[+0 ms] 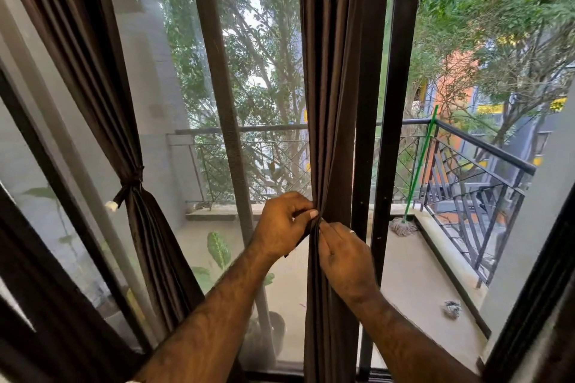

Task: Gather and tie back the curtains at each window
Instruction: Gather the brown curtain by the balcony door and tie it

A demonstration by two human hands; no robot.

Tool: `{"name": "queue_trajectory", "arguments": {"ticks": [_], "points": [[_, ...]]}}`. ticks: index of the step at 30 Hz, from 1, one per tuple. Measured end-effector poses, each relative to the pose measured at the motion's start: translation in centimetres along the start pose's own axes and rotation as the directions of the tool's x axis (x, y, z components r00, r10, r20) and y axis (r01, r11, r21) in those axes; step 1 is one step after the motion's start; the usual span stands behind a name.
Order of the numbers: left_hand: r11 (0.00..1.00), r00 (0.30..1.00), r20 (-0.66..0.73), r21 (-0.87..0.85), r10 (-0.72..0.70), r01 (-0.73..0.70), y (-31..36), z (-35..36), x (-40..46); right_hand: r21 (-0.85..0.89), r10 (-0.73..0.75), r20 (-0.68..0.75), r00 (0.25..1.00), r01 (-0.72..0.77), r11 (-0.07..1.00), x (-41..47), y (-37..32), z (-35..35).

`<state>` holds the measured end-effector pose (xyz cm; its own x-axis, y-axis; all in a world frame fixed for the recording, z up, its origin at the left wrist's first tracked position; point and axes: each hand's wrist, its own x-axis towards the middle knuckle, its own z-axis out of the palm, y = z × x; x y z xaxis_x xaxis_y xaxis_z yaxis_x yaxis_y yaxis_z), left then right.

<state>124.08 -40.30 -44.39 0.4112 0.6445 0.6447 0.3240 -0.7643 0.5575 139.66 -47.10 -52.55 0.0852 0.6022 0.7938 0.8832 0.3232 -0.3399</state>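
Left hand (pixel 284 224) and right hand (pixel 345 253) each grip the centre curtain (pixel 329 102) by pinching; tied curtain (pixel 130 183) at 9 o'clock.

green-handled mop (pixel 417 171) leans against balcony railing (pixel 485 146).

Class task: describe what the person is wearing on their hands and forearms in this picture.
Both forearms are bare, with no sleeves showing up to the frame's bottom edge. The right hand wears a thin, pale, metallic-looking ring on one finger. The left hand wears nothing visible: no ring, watch or glove.
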Motion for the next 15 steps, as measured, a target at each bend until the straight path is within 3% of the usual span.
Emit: {"name": "queue_trajectory", "arguments": {"ticks": [4,15], "points": [[0.997,0.998,0.037,0.059,0.042,-0.044,-0.13,-0.20,0.27,0.020,-0.015,-0.047,0.999,0.016,1.000,-0.66,-0.03,-0.14],[0.981,0.988,0.019,-0.118,-0.156,0.157,0.39,-0.18,-0.49,0.220,0.065,-0.014,0.998,-0.061,0.974,0.30,-0.31,-0.64]]}}
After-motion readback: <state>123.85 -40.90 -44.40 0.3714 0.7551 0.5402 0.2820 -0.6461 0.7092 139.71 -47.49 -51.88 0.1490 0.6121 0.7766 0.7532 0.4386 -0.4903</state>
